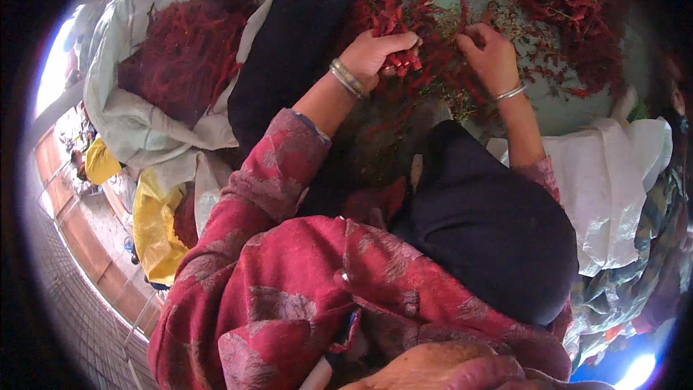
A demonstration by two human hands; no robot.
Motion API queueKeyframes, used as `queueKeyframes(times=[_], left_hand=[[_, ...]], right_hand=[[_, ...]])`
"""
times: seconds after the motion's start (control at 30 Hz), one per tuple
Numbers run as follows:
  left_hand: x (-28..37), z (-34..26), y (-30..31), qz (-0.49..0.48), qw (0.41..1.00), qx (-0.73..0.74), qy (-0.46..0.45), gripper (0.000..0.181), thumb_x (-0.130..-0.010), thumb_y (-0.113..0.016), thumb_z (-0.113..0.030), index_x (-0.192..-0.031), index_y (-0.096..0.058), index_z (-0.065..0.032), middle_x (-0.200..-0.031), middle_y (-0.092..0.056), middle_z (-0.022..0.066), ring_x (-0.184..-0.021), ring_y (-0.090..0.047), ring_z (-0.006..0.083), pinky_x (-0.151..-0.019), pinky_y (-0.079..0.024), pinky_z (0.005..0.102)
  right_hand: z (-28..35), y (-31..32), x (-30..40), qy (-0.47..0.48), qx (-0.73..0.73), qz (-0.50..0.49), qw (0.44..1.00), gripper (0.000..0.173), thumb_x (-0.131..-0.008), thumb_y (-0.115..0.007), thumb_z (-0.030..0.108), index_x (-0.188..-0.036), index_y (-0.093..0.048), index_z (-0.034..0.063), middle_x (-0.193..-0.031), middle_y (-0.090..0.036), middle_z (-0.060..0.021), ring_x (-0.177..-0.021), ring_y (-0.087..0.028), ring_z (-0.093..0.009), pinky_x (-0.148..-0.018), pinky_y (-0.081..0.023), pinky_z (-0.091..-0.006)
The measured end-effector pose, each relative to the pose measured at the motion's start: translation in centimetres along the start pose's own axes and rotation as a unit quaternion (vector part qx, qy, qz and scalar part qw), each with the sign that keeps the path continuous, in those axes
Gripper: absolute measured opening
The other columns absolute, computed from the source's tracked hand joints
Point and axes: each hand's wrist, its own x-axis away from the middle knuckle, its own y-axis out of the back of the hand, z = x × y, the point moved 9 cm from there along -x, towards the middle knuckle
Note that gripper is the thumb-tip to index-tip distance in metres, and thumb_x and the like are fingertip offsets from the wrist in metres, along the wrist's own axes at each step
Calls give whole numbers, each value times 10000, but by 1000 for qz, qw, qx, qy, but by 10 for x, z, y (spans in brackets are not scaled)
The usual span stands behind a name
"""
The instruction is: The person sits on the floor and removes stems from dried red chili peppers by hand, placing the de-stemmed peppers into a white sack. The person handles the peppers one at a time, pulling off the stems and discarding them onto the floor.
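In my left hand (379,54) is a bundle of dried red chili peppers (401,60), gripped with the thumb across it. My right hand (488,57) is a little to the right, over the scattered chilies, with thumb and forefinger brought close together; whether a chili is pinched between them cannot be told. Loose red chilies and pale stem bits (455,92) cover the ground under both hands. A larger heap of long, wrinkled red chilies (579,27) lies farther right.
An open white woven sack (111,114) full of red chilies stands left of my leg. Below it is a yellow sack (154,227) with red contents. A folded white woven sack (606,189) lies at the right, beside my bent knee.
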Motion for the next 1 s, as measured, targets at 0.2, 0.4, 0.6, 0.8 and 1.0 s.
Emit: queueKeyframes(times=[0.2,0.4,0.6,0.8,1.0], left_hand=[[-9,10,7,-19,998,52,-20,241,-714,-689,-129,-922,-607,-40,-786,-628,35,-688,-603,124,-583,-491,253],[-8,7,4,-2,993,107,-51,207,-708,-682,-92,-891,-616,-24,-814,-633,48,-733,-610,136,-619,-503,271],[-5,5,5,-20,999,26,-32,163,-759,-623,-125,-895,-607,-37,-803,-635,56,-702,-606,140,-597,-491,260],[-8,7,6,-14,996,82,-44,145,-784,-588,-153,-873,-606,-40,-756,-625,53,-661,-586,133,-589,-475,258],[-11,44,7,-34,971,213,104,134,-802,-567,-149,-786,-585,-17,-698,-590,63,-522,-490,109,-446,-363,217]], right_hand=[[65,-25,24,83,-43,93,991,193,-735,-614,213,-853,-577,65,-784,-613,-116,-708,-595,-287,-614,-474,-340],[39,-46,33,-14,-178,132,975,222,-745,-600,152,-943,-589,53,-812,-617,-89,-716,-589,-180,-644,-463,-278],[17,-59,44,-83,-237,171,953,217,-769,-600,118,-959,-597,14,-797,-619,-37,-740,-555,-76,-677,-440,-218],[28,-53,53,-85,-196,162,963,232,-763,-587,237,-854,-635,30,-728,-622,-98,-688,-592,-173,-656,-461,-274],[86,-50,80,1,-308,302,902,135,-818,-563,143,-799,-589,12,-680,-572,-16,-650,-517,-89,-615,-426,-238]])
